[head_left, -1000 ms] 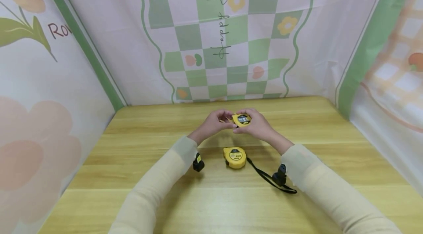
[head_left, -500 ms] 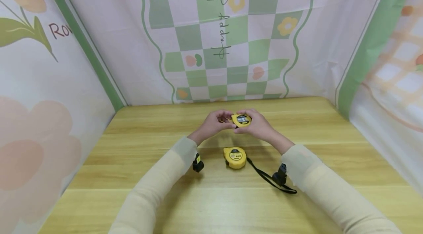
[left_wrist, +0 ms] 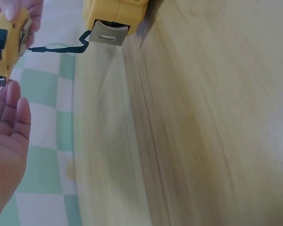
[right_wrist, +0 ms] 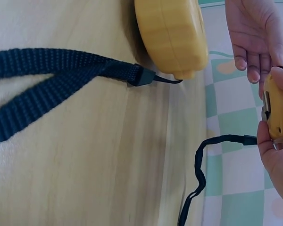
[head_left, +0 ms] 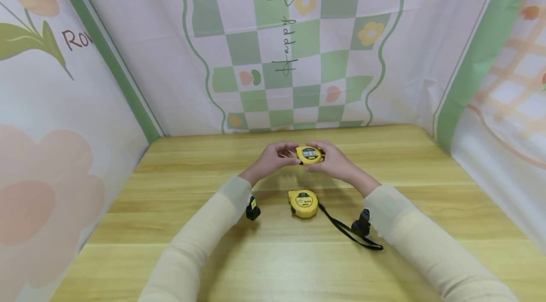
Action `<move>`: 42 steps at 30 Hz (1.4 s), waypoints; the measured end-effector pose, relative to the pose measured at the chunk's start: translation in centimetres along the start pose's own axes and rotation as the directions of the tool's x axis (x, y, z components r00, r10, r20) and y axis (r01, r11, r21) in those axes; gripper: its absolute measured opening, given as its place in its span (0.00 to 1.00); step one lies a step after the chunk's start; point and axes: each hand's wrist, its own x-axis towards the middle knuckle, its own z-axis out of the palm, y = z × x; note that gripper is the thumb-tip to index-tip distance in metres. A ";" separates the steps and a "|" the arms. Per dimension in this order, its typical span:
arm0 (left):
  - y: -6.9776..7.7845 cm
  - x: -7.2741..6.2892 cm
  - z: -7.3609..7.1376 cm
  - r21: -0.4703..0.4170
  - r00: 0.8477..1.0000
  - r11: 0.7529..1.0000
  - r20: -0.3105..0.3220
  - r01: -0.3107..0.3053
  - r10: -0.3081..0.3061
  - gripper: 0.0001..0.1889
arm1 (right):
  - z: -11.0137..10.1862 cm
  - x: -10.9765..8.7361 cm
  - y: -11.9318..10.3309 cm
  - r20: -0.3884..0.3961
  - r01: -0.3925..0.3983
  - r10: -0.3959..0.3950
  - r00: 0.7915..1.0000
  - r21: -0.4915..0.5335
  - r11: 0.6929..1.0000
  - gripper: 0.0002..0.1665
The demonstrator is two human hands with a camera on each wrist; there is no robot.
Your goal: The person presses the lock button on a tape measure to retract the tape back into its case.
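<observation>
My right hand (head_left: pixel 334 162) grips the small yellow tape measure (head_left: pixel 309 155) by its right side, held above the table. The case's label faces up. At its mouth is my left hand (head_left: pixel 272 157), its thumb tip by the case's front corner. A thin strip of blade (head_left: pixel 290 154) shows between that thumb and the fingers. In the left wrist view the left fingers (left_wrist: pixel 9 117) are fairly straight and spread a little. From the held case hangs a thin black wrist strap (right_wrist: pixel 221 139). A larger yellow tape measure (head_left: pixel 304 203) lies on the table nearer the body.
The larger tape measure's black strap (head_left: pixel 341 226) trails right across the wooden table (head_left: pixel 281 264). A black wrist camera (head_left: pixel 253 209) sits on the left cuff, another camera (head_left: pixel 361 224) on the right. Patterned cloth (head_left: pixel 294 55) hangs behind the table and at both sides.
The held tape measure has shifted slightly left and turned a little. My left hand has moved slightly left with it. The larger tape measure has stayed put.
</observation>
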 end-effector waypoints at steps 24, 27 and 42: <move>-1.4 -0.1 -0.5 0.127 1.000 0.992 0.016 0.013 -0.015 0.29 | 2.0 1.2 1.5 -0.028 -0.045 0.043 0.999 -0.067 0.997 0.47; -1.5 -0.2 -0.6 0.145 1.000 0.989 0.014 0.025 -0.027 0.29 | 2.1 1.4 1.6 -0.025 -0.048 0.046 0.999 -0.066 0.997 0.46; -2.3 -0.2 -1.0 0.215 0.996 0.973 0.029 0.080 -0.088 0.28 | 2.8 2.1 2.2 0.014 -0.031 0.033 0.999 -0.135 0.990 0.44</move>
